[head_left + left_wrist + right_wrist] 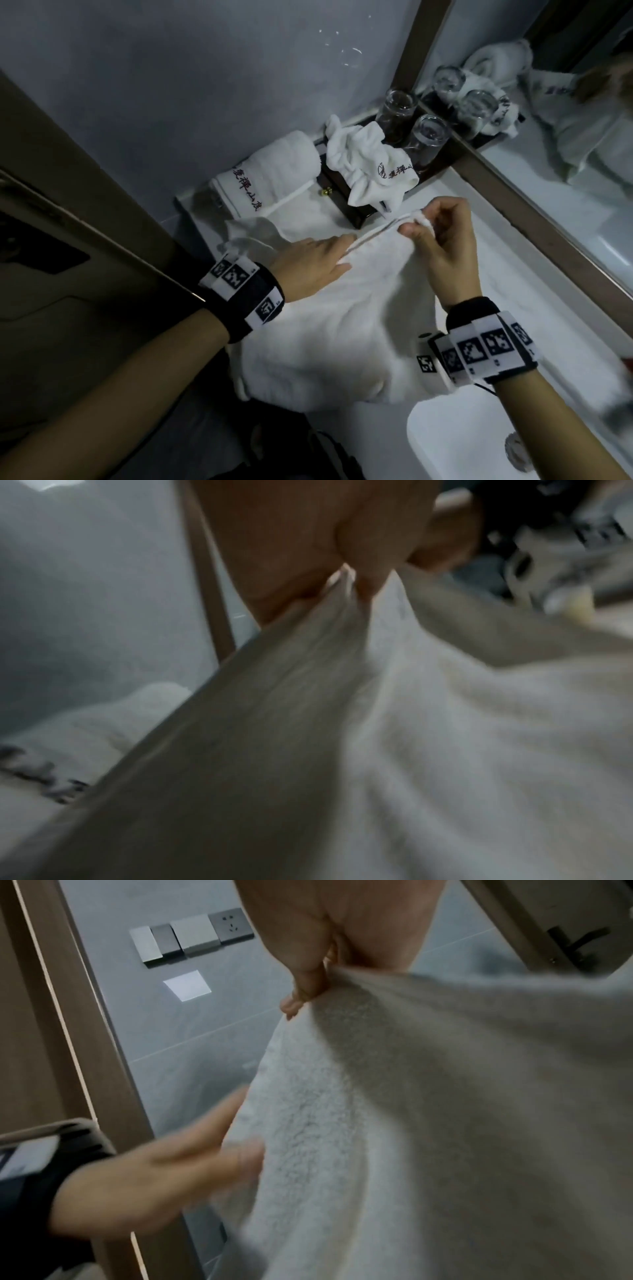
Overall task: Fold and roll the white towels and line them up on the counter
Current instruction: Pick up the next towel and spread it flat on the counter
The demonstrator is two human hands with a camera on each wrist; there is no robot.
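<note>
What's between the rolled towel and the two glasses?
A crumpled white towel lies between the rolled towel and the glasses, seen in the head view.

L hand [313, 262] flat, fingers straight; R hand [442, 236] raised, fingertips pinched, prob. thumb+index.

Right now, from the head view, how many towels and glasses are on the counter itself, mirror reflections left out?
Towels: 3, namely the rolled towel, the crumpled towel and the towel in hand.
Glasses: 2, the back glass and the front glass.
Total: 5
</note>
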